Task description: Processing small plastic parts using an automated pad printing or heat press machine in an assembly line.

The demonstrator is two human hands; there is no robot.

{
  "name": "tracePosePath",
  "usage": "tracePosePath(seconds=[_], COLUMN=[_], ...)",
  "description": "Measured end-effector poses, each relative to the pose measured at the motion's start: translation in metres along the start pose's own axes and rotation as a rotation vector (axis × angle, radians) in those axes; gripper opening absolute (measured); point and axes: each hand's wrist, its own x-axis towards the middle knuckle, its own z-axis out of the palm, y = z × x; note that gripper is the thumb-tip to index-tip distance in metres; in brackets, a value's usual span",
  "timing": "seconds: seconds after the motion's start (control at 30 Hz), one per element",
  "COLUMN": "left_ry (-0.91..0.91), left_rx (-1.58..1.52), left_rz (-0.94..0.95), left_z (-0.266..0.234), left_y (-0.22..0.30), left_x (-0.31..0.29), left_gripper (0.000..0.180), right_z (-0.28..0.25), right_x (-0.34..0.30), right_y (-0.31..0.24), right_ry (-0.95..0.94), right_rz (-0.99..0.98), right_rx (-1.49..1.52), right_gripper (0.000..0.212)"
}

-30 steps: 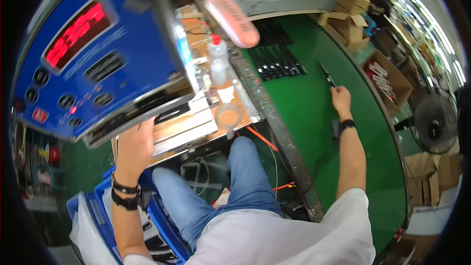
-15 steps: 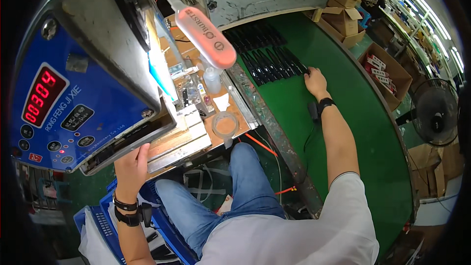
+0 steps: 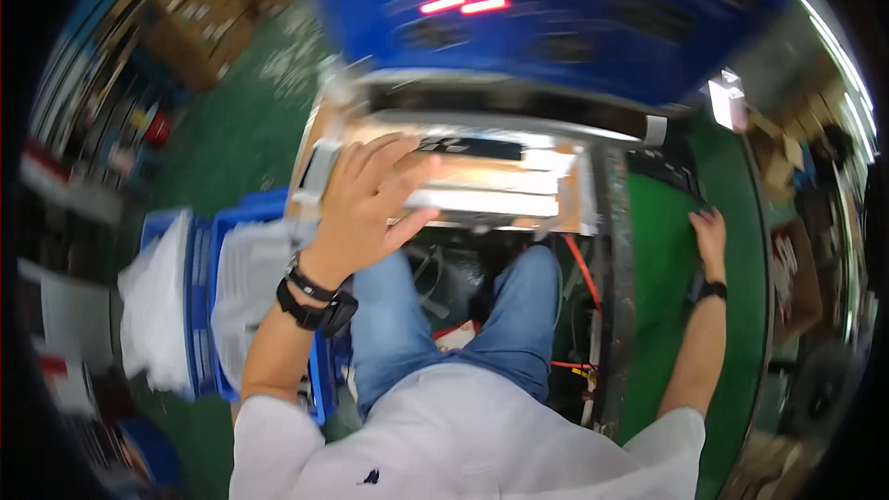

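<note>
Currently, the bare left hand point(image 3: 366, 204) is positioned at the left end of a flat black strip point(image 3: 477, 147) laid on the light-brown wooden surface point(image 3: 482, 170); its grip is released, with fingers spread, and contact with the strip cannot be confirmed. The bare right hand point(image 3: 710, 236) is placed over the glossy green surface point(image 3: 653, 268), just beside a group of dark elongated pieces point(image 3: 667, 169); because of blur, it cannot be told whether its grip is released or closed. Rear access to the wooden surface is obstructed by a blue machine housing point(image 3: 593, 9) with red lights, overhanging it. The two surfaces are separated by a dark, worn rail point(image 3: 616, 333), beside which an orange tube point(image 3: 582, 268) is routed. At left, floor space is occupied by blue plastic crates point(image 3: 198, 306) and a white bag point(image 3: 153, 315). Beyond the green surface, an open cardboard box point(image 3: 804, 292) is located.
</note>
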Motion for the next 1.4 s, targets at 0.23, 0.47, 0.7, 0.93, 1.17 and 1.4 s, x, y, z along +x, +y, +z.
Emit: tracePosePath(seconds=[0.23, 0.47, 0.7, 0.93, 1.17, 1.4], left_ry=[0.15, 0.097, -0.345, -0.512, -0.117, 0.233], left_rx=[-0.117, 0.111, 0.339, 0.23, -0.088, -0.157], left_rz=[-0.764, -1.339, -1.12, -0.987, -1.3, -1.246], left_z=[-0.06, -0.098, -0.064, -0.085, -0.1, -0.091], left_y=[-0.017, -0.023, -0.067, -0.084, -0.076, -0.071], left_x=[-0.214, -0.424, -0.483, -0.479, -0.442, -0.37], left_gripper=[0.029, 0.023, 0.024, 0.027, 0.03, 0.03], right_z=[-0.038, -0.025, 0.055, 0.045, 0.056, 0.118], right_x=[-0.027, -0.029, -0.108, -0.157, -0.173, -0.169], right_y=[0.01, -0.045, -0.186, -0.236, -0.264, -0.339], right_ry=[-0.178, -0.142, -0.332, -0.432, -0.448, -0.474], right_rz=[-0.055, 0.021, -0.318, -0.406, -0.447, -0.629], right_rx=[0.043, 0.13, -0.037, -0.174, -0.091, -0.08], right_gripper=[0.068, 0.058, 0.042, 0.036, 0.036, 0.032])
